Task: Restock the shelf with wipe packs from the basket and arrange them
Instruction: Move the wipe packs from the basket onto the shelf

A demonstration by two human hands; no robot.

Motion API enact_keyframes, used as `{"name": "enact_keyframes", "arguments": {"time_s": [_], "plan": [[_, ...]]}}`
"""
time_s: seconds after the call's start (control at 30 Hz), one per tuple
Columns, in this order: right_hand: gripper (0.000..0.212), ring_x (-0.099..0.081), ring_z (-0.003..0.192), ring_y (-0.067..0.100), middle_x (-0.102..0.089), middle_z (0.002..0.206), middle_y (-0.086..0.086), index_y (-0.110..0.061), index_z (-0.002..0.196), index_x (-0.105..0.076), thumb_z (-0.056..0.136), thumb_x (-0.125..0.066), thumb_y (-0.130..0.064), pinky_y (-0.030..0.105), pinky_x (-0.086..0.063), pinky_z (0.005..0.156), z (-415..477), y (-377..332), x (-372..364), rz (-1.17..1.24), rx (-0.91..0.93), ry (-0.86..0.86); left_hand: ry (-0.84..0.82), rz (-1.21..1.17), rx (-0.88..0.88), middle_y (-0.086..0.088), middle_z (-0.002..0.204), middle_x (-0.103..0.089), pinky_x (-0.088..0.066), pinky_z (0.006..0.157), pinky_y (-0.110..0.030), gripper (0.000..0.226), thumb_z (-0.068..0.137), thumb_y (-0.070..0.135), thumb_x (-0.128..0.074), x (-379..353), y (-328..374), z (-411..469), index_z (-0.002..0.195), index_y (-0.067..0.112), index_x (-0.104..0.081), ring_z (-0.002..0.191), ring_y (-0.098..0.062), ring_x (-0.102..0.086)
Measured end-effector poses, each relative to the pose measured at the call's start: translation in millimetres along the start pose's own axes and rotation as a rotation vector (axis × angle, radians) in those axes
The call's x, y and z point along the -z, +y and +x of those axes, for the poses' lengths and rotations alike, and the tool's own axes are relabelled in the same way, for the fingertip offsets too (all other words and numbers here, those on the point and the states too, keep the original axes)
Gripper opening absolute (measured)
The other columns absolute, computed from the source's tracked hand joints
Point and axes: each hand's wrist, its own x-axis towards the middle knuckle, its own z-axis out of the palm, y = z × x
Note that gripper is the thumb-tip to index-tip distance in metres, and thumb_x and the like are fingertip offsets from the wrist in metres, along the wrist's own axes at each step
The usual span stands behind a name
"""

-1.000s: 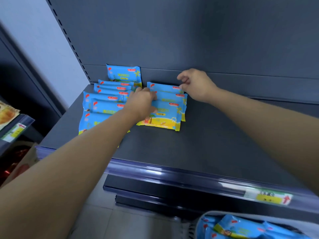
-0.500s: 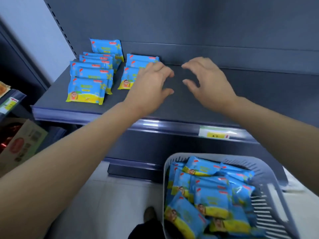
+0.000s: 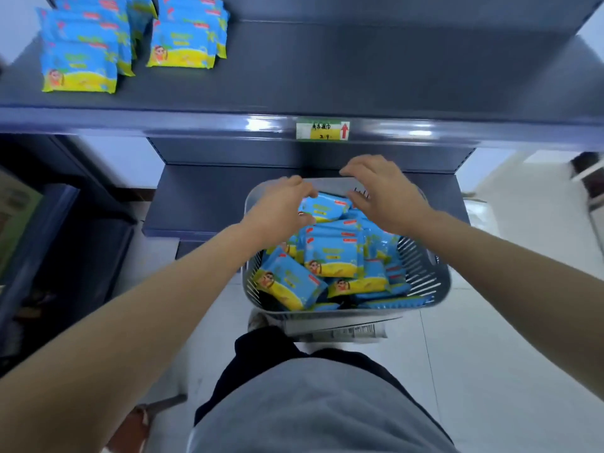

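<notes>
A grey slatted basket [image 3: 421, 276] full of several blue-and-yellow wipe packs [image 3: 330, 256] stands below the shelf. My left hand [image 3: 281, 207] and my right hand [image 3: 382, 194] hover over its far end, fingers spread and curled, on either side of one upper pack [image 3: 323, 206]. Neither hand grips anything. On the dark shelf [image 3: 359, 70], at the far left, lie two rows of the same packs: a left row [image 3: 81, 53] and a shorter right row [image 3: 186, 37].
A price label [image 3: 323, 130] sits on the shelf's front rail. A lower dark shelf [image 3: 196, 197] lies behind the basket. Another rack with goods [image 3: 19, 217] stands at the left. My legs [image 3: 310, 403] and pale floor tiles [image 3: 490, 371] fill the bottom.
Both hands have left the packs on the shelf and dropped down to the basket. The view has tilted down with them, so the shelf now sits at the top.
</notes>
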Motion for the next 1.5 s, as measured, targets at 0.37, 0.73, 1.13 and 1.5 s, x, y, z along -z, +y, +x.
{"name": "enact_keyframes", "arguments": {"time_s": [0.37, 0.73, 1.13, 1.5], "plan": [[0.074, -0.02, 0.141, 0.029, -0.022, 0.155, 0.005, -0.018, 0.149, -0.021, 0.089, -0.06, -0.038, 0.048, -0.029, 0.11, -43, 29, -86, -0.059, -0.165, -0.656, -0.663, 0.35, 0.243, -0.011, 0.149, -0.021, -0.04, 0.104, -0.043, 0.099, 0.071, 0.03, -0.08, -80, -42, -12, 0.146, 0.013, -0.019, 0.132, -0.033, -0.034], [0.075, -0.025, 0.132, 0.037, -0.026, 0.145, 0.017, -0.012, 0.142, -0.028, 0.083, -0.066, -0.04, 0.048, -0.03, 0.106, -30, 24, -121, -0.163, -0.213, -0.688, -0.619, 0.46, 0.14, -0.007, 0.138, -0.033, -0.042, 0.095, -0.044, 0.061, 0.08, 0.009, -0.067, -92, -47, -12, 0.133, 0.016, -0.037, 0.121, -0.032, -0.039], [0.028, -0.045, 0.07, 0.02, -0.051, 0.07, -0.002, -0.021, 0.069, -0.044, 0.068, -0.067, -0.004, 0.03, -0.027, 0.055, 84, 7, 7, 0.172, -0.139, -0.31, -0.394, 0.063, 0.194, -0.002, 0.082, -0.061, -0.037, 0.057, -0.024, 0.039, 0.065, 0.017, -0.08, 36, -42, 30, 0.1, 0.01, -0.065, 0.076, -0.022, -0.056], [0.032, -0.048, 0.079, 0.019, -0.052, 0.093, 0.004, -0.015, 0.087, -0.049, 0.071, -0.078, -0.013, 0.026, -0.037, 0.065, 261, -34, 68, 0.331, -0.176, 0.036, 0.093, -0.109, 0.281, 0.004, 0.074, -0.058, -0.037, 0.054, -0.021, 0.025, 0.068, 0.016, -0.081, 188, -108, 45, 0.085, 0.012, -0.063, 0.067, -0.013, -0.051]]}}
